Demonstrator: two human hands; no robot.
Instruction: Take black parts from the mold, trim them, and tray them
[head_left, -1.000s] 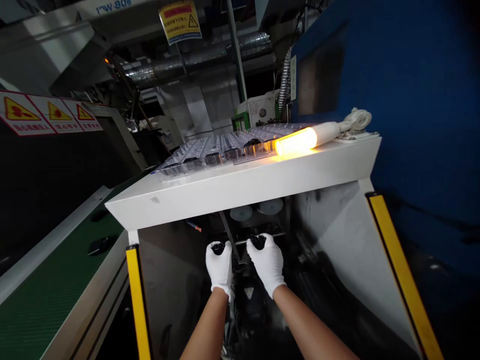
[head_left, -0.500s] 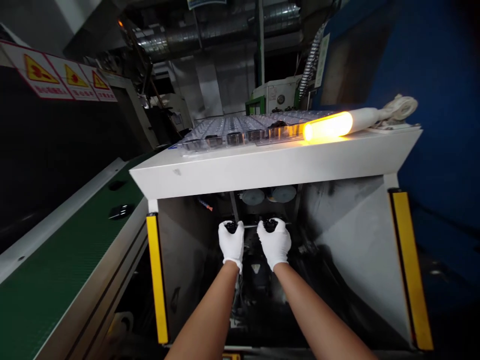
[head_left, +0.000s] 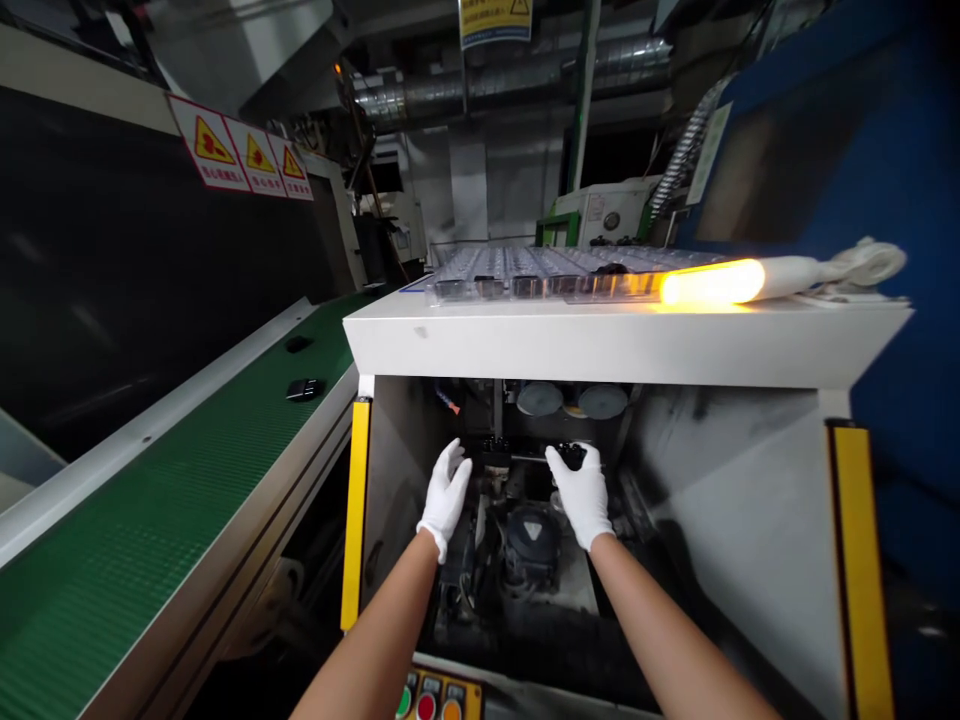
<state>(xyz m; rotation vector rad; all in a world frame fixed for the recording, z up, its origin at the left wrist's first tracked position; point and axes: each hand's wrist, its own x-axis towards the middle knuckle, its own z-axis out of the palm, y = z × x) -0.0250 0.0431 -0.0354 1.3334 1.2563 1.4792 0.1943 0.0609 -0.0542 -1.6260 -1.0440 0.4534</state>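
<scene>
Both my hands, in white gloves, reach into the open machine bay below the white ledge. My left hand (head_left: pixel 445 492) is open, its thumb apart from the fingers and nothing in it. A small black part (head_left: pixel 495 445) sits to its right on the dark fixture. My right hand (head_left: pixel 583 492) curves its thumb and fingers around another black part (head_left: pixel 573 456) at the right end of the fixture; whether that part is seated there I cannot tell. Two grey round discs (head_left: pixel 540 399) are behind and above the hands.
A green conveyor belt (head_left: pixel 187 470) with two black pieces (head_left: pixel 305 389) runs along the left. Clear plastic trays (head_left: pixel 517 285) and a glowing lamp (head_left: pixel 712 283) lie on the white ledge (head_left: pixel 600 345). Yellow bars (head_left: pixel 356 515) flank the bay; push buttons (head_left: pixel 427 706) are at the front.
My left hand has let go of its black part and drawn away to the left, opening. My right hand stays around its part. The whole view has swung left.
</scene>
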